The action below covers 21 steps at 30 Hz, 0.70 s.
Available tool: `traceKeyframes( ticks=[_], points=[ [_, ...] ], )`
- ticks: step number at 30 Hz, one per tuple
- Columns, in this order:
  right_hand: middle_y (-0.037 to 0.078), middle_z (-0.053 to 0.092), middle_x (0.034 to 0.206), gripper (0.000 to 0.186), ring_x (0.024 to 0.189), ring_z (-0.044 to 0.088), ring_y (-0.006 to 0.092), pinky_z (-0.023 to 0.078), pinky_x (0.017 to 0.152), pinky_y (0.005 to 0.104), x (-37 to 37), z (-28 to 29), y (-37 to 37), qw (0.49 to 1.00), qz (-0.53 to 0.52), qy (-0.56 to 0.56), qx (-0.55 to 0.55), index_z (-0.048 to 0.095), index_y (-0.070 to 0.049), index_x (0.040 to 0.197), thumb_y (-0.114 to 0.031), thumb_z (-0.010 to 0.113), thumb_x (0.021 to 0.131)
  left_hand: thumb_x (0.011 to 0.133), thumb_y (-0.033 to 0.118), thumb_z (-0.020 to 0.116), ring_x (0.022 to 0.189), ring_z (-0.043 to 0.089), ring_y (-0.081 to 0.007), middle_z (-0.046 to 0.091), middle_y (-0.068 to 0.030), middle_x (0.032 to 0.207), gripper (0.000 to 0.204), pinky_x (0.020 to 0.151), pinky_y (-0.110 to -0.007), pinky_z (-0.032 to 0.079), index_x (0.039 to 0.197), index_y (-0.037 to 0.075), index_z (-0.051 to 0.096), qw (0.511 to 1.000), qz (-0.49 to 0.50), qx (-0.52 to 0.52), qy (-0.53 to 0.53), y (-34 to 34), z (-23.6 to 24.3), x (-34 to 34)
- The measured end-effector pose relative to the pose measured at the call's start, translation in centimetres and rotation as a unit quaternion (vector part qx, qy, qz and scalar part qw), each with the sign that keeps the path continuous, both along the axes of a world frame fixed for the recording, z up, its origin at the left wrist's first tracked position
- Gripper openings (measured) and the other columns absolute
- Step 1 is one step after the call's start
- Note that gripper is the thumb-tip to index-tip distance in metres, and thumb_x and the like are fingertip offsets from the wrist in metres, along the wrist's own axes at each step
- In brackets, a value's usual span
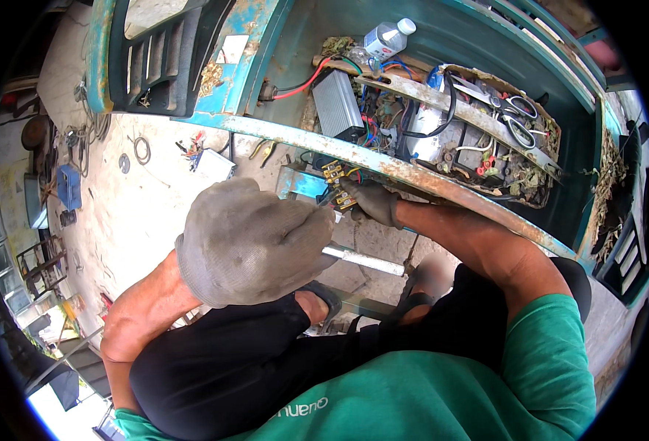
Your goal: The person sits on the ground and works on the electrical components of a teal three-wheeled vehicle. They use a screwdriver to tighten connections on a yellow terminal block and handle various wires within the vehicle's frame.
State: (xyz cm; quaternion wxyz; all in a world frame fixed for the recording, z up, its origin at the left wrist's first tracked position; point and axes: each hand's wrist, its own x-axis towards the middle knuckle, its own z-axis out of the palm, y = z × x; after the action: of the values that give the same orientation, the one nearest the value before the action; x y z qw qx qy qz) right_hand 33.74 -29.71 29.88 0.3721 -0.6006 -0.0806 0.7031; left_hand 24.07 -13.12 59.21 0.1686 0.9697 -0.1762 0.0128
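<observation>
My left hand (255, 242), in a grey work glove, is raised close to the camera with its fingers curled. Whatever lies inside that fist is hidden behind the glove. My right hand (372, 202), gloved as well, grips a black terminal block (333, 173) with brass-coloured contacts, just below the rusty teal rail. Thin wires run near the block. From behind my left hand a pale rod (368, 260) sticks out to the right; whether the hand touches it, I cannot tell.
Beyond the rusty rail (317, 147), the teal compartment holds a finned silver box (337, 105), a plastic bottle (389, 38), scissors (519, 132), a metal strip (471, 114) and tangled wires. Pliers (264, 151) and a white box with wires (213, 166) lie on the concrete floor (155, 220).
</observation>
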Motion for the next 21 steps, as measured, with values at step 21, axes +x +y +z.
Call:
traceKeyframes(
  ticks=[21],
  points=[
    [0.018, 0.071, 0.079, 0.063, 0.066, 0.071, 0.0217, 0.061, 0.064, 0.0327, -1.2, -2.2, -0.3, 0.998, -0.052, -0.001, 0.038, 0.049, -0.002, 0.142, -0.053, 0.037, 0.107, 0.064, 0.010, 0.078, 0.080, 0.062, -0.0273, 0.069, -0.0066, 0.094, 0.047, 0.068, -0.039, 0.045, 0.110, 0.005, 0.072, 0.997, 0.057, -0.050, -0.029, -1.2, -0.9, -0.3]
  ],
)
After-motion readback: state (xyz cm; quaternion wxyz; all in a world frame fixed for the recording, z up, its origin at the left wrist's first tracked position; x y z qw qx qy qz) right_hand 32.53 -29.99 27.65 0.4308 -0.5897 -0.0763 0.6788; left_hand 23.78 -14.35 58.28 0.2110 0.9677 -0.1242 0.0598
